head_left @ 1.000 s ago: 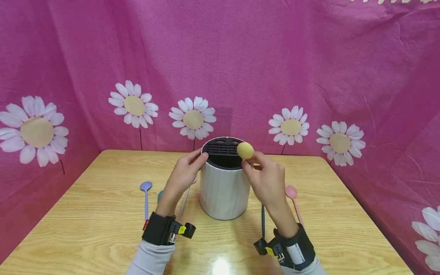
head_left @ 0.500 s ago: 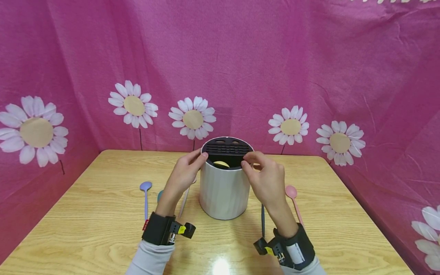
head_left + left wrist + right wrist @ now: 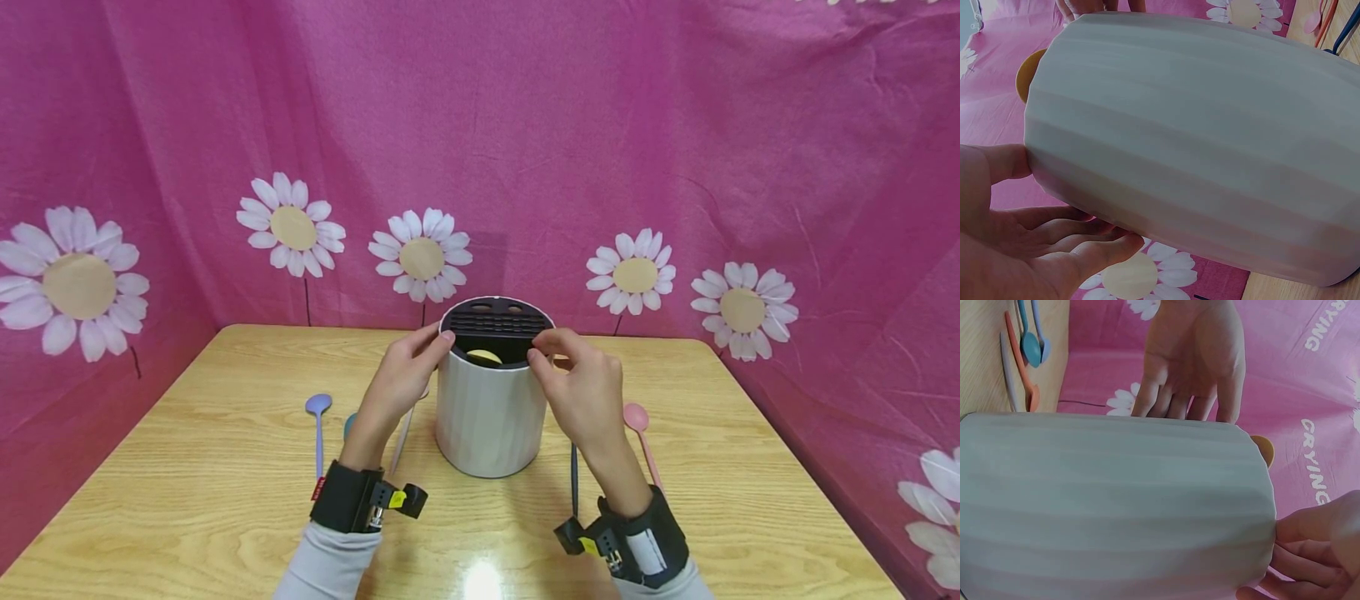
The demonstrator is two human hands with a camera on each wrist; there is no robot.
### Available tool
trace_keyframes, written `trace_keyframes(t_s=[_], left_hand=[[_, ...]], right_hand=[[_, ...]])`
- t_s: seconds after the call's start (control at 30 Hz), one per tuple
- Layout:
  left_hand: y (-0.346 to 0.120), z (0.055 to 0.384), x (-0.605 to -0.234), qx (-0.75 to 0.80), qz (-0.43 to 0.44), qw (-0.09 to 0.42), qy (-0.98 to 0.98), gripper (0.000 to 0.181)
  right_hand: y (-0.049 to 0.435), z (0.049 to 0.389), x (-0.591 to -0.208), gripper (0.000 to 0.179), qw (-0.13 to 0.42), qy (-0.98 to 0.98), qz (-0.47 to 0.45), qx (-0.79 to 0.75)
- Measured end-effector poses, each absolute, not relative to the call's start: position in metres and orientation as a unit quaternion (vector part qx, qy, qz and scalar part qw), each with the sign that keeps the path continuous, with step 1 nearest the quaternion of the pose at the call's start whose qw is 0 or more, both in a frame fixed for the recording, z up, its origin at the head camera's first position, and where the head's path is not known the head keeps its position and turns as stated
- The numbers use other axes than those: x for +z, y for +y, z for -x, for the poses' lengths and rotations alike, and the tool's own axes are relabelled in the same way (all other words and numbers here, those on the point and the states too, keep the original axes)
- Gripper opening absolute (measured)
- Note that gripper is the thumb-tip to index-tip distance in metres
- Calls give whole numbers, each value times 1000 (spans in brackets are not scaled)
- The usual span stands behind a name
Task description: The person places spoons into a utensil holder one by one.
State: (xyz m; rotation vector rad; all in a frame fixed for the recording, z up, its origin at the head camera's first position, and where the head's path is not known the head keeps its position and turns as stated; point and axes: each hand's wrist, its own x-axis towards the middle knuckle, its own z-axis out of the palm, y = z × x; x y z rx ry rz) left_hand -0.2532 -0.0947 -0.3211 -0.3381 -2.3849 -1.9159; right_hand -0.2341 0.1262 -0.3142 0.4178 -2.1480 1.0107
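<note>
A white utensil holder (image 3: 491, 425) with a fluted wall and a black slotted insert (image 3: 497, 321) stands upright at the middle of the table. Inside its front opening sits a yellow spoon (image 3: 483, 357), its rounded head just showing and its handle hidden. My left hand (image 3: 399, 375) holds the left rim, thumb on the edge and fingers along the outside. At the right rim my right hand (image 3: 581, 387) grips the edge between thumb and curled fingers. Past the rim, the spoon's head (image 3: 1030, 76) also shows in the left wrist view.
Left of the holder lie a lavender spoon (image 3: 318, 405), a teal spoon (image 3: 1030, 350), an orange spoon (image 3: 1020, 365) and a pale handle (image 3: 402, 437). On the right are a dark handle (image 3: 574, 483) and a pink spoon (image 3: 636, 417). A pink flowered cloth (image 3: 525, 150) hangs behind the table.
The yellow spoon has left my right fingers and dropped lower into the holder, its head now at the front of the opening. Both hands have stayed at the rim.
</note>
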Motion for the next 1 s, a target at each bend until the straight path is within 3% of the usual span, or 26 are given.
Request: trace_keyframes(t_s=[0.13, 0.37, 0.6, 0.8, 1.0], left_hand=[[-91, 237, -303, -617, 111, 31, -778, 45], [-96, 263, -334, -623, 114, 49, -772, 49], [-97, 264, -335, -624, 117, 51, -771, 49], [-96, 264, -335, -629, 124, 53, -766, 47], [-97, 264, -335, -627, 122, 56, -768, 46]], right_hand=[[127, 235, -315, 12, 368, -821, -165, 404], [129, 236, -316, 18, 382, -799, -162, 434], [133, 238, -315, 30, 399, -786, -150, 447], [141, 241, -313, 25, 448, -773, -128, 430], [147, 242, -313, 24, 449, -777, -125, 422]])
